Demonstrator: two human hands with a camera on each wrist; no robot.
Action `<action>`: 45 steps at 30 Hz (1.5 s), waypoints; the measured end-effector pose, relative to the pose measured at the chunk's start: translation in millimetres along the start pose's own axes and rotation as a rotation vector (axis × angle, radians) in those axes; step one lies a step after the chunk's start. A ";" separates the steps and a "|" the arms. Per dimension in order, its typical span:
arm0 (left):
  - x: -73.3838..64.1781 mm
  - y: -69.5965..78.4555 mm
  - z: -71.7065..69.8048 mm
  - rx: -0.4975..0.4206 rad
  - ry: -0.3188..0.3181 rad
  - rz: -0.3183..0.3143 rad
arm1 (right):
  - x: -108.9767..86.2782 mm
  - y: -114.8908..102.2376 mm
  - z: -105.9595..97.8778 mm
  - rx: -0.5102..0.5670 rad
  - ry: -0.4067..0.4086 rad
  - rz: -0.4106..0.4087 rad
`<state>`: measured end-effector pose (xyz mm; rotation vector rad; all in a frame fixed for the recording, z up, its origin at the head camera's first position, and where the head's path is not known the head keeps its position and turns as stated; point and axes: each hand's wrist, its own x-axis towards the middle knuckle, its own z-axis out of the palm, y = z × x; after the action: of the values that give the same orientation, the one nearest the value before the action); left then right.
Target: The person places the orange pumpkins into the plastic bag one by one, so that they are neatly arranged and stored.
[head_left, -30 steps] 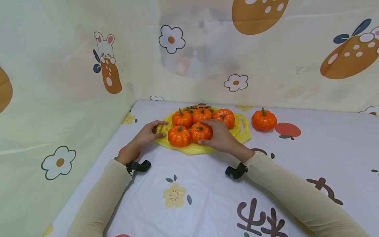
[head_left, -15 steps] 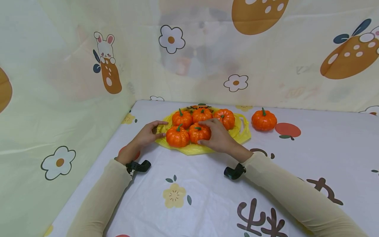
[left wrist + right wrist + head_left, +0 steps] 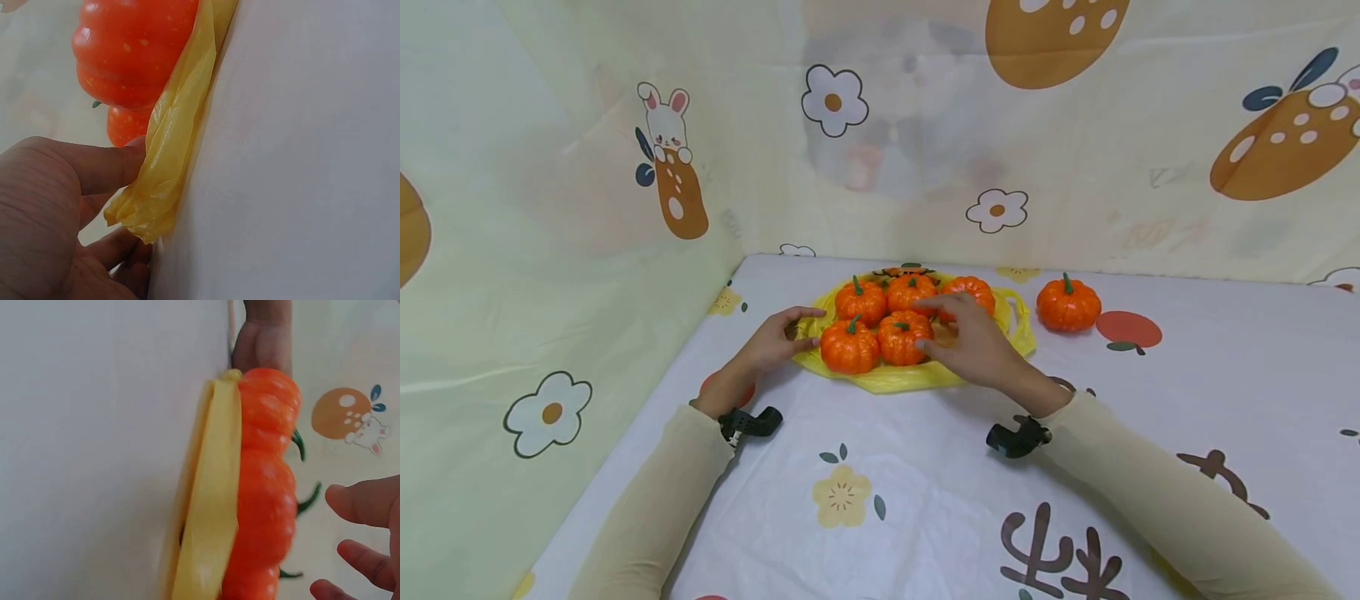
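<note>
Several small orange pumpkins with green stems sit on a flattened yellow plastic bag [image 3: 895, 381]. At the bag's left edge, my left hand [image 3: 769, 342] rests with thumb and fingers spread; the left wrist view shows its thumb [image 3: 103, 167] against the bag's crumpled edge. My right hand [image 3: 981, 346] hovers with fingers spread just right of the front right pumpkin [image 3: 905, 339], holding nothing. Left of that one sits the front left pumpkin [image 3: 848, 348]. The back right pumpkin [image 3: 973, 288] is partly hidden behind my right hand.
A lone pumpkin [image 3: 1068, 305] stands on the patterned tablecloth [image 3: 917, 475], right of the bag's handle loop [image 3: 1022, 327]. Printed cloth walls [image 3: 910, 150] rise behind and on the left. A dark wrist camera [image 3: 1015, 439] hangs under my right wrist.
The two front pumpkins shifted slightly left, with my right hand on the right one. Since then my right hand has let go and drawn back right. My left hand stays put.
</note>
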<state>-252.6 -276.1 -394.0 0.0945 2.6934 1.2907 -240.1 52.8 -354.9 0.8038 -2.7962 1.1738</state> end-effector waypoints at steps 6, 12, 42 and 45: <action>1.4 -0.2 0.9 0.007 0.004 -0.008 | -16.6 14.2 -25.1 -0.001 0.101 -0.002; 2.0 -1.7 1.0 0.009 0.001 0.002 | -28.8 32.2 -51.4 0.005 0.212 0.051; -1.3 0.2 1.4 -0.003 0.003 0.012 | -25.5 133.6 -100.4 -0.279 0.107 0.513; -1.6 0.1 1.3 -0.007 0.000 0.017 | -26.3 135.9 -99.1 -0.269 0.105 0.508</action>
<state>-250.8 -275.2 -394.6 0.1175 2.6940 1.3045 -298.1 211.0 -379.1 0.0083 -3.0605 0.8037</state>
